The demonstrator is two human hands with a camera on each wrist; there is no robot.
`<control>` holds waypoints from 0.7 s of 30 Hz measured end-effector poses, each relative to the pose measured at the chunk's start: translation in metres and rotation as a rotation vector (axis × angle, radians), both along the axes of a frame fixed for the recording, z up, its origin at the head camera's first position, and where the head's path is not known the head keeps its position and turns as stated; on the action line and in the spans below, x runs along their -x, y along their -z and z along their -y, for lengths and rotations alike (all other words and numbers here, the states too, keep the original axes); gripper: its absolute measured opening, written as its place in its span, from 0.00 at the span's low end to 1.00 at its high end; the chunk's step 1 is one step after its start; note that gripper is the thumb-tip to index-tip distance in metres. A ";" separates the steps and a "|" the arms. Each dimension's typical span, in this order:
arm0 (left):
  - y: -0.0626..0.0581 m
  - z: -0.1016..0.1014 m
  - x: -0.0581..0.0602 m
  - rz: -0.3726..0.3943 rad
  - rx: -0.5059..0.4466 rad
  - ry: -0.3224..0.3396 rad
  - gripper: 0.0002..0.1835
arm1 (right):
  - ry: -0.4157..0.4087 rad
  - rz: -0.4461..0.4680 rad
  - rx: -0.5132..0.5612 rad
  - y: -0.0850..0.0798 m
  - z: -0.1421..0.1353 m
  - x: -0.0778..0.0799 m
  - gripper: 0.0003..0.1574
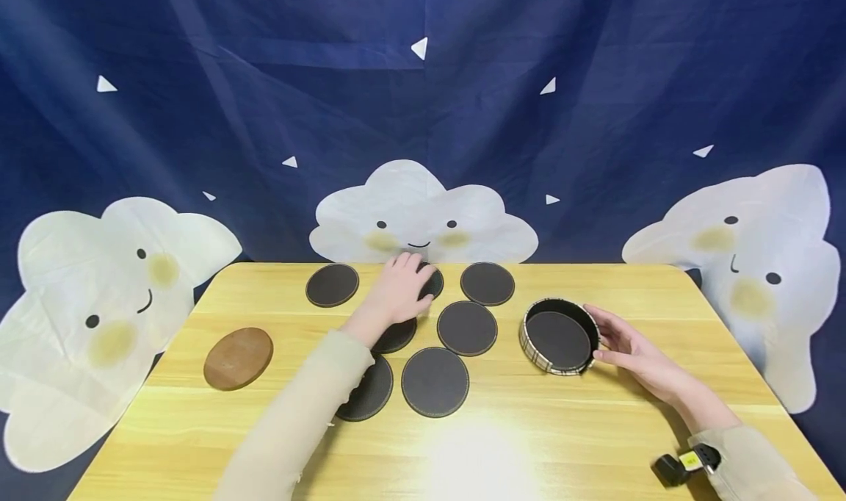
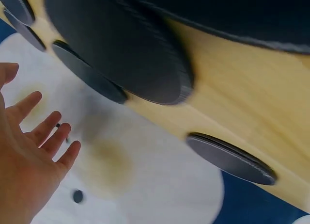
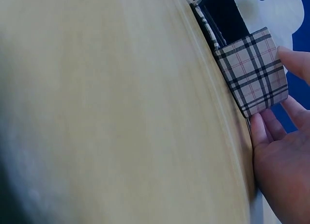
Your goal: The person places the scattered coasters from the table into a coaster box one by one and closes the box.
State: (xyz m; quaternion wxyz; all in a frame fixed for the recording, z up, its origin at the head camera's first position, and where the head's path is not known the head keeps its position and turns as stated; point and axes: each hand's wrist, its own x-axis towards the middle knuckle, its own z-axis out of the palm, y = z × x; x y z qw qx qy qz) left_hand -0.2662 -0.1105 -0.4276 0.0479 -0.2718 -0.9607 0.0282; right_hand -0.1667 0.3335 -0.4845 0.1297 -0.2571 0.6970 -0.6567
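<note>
My left hand [image 1: 399, 288], fingers spread, reaches over a round black coaster [image 1: 433, 283] in the back row and partly covers it. In the left wrist view, the left hand [image 2: 36, 146] shows an open palm with nothing in it. On the right, my right hand [image 1: 628, 350] holds the side of a round coaster holder [image 1: 560, 339] that has a plaid outside and a black inside. The right wrist view shows the thumb and fingertips of this hand [image 3: 286, 151] at the edges of the plaid wall [image 3: 254, 71], beside a gap in it.
More black stitched coasters lie spread over the middle of the wooden table [image 1: 529, 435], among them one at the back left [image 1: 333, 285] and one in front [image 1: 435, 382]. A brown wooden disc [image 1: 239, 358] lies at the left. Behind hangs a blue cloth [image 1: 463, 119] with clouds.
</note>
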 end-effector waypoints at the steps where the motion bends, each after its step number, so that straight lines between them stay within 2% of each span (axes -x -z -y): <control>1: 0.001 0.005 0.001 0.006 -0.003 -0.016 0.30 | 0.001 0.000 0.000 0.000 0.000 0.000 0.48; 8: 0.002 0.038 0.004 0.026 -0.016 -0.113 0.32 | 0.006 0.002 -0.005 0.000 0.000 0.000 0.48; 16: 0.010 0.073 0.009 -0.001 -0.047 -0.159 0.34 | 0.004 -0.004 -0.003 0.001 0.000 0.000 0.47; 21: 0.011 0.091 0.010 0.046 -0.052 -0.217 0.36 | 0.004 -0.009 -0.008 0.001 -0.001 0.001 0.47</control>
